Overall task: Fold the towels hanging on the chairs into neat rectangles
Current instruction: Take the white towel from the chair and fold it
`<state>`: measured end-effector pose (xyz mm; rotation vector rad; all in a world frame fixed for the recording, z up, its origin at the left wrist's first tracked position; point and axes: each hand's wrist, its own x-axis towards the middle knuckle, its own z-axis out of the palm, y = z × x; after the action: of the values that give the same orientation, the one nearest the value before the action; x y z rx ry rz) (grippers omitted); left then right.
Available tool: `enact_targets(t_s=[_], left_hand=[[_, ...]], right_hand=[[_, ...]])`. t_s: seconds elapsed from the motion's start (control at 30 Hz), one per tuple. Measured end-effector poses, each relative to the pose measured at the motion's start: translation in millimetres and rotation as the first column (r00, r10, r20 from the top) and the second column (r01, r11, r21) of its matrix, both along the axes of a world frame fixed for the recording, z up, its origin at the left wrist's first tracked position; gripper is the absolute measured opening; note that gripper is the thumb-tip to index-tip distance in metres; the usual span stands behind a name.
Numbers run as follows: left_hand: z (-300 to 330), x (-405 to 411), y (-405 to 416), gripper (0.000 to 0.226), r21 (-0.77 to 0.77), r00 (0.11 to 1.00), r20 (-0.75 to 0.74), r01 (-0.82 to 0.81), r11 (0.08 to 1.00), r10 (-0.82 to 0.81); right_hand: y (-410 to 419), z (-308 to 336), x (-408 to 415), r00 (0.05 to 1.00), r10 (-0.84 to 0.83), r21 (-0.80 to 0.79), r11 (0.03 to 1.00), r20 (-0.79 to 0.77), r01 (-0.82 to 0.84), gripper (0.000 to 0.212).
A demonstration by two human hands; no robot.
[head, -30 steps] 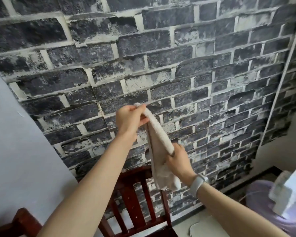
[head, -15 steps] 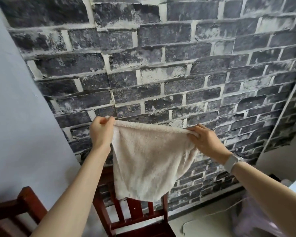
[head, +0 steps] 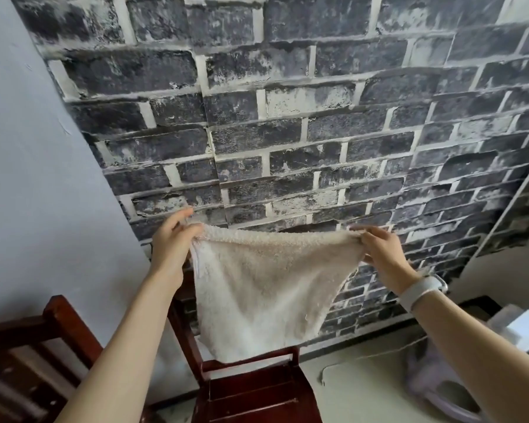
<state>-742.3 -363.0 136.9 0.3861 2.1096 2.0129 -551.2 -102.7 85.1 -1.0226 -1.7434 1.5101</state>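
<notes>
A dark brick-pattern wall [head: 287, 117] fills the upper frame, with a plain pale wall [head: 28, 178] at the left. Below the cloth stands a dark red wooden chair [head: 257, 389], its back partly hidden behind the hanging fabric; a second wooden chair [head: 43, 337] sits at the lower left. A lavender plastic object [head: 434, 380] lies blurred at the lower right.

Both bare arms reach up and forward from the bottom corners. The left hand [head: 173, 242] pinches one top corner of the cream towel [head: 263, 288]; the right hand [head: 379, 248], with a white wristband [head: 422, 290], pinches the opposite corner. The towel's top edge runs stretched between them at mid-frame, its body sagging below to a rounded bottom just above the chair seat.
</notes>
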Motion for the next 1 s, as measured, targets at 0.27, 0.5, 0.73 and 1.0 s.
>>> enact_targets(t_s=[0.27, 0.5, 0.73, 1.0], left_hand=[[-41, 13, -35, 0.017, -0.174, 0.990, -0.019, 0.131, 0.976, -0.137], [-93, 34, -57, 0.033, -0.582, 0.955, -0.134, 0.141, 0.801, -0.266], [-190, 82, -100, 0.011, -0.722, 0.970, -0.118, 0.062, 0.689, -0.212], [-254, 158, -145, 0.031, -0.562, 0.979, 0.201, 0.099, 0.821, 0.019]], right_hand=[[-9, -35, 25, 0.995, 0.078, -0.006, 0.997, 0.067, -0.078, 0.035], [-25, -80, 58, 0.920, 0.233, 0.114, 0.953, 0.315, -0.280, 0.028], [-64, -159, 95, 0.840, 0.077, 0.306, 0.910, 0.537, -0.279, 0.016], [-126, -207, 132, 0.857, 0.199, 0.187, 0.929, 0.476, -0.320, 0.034]])
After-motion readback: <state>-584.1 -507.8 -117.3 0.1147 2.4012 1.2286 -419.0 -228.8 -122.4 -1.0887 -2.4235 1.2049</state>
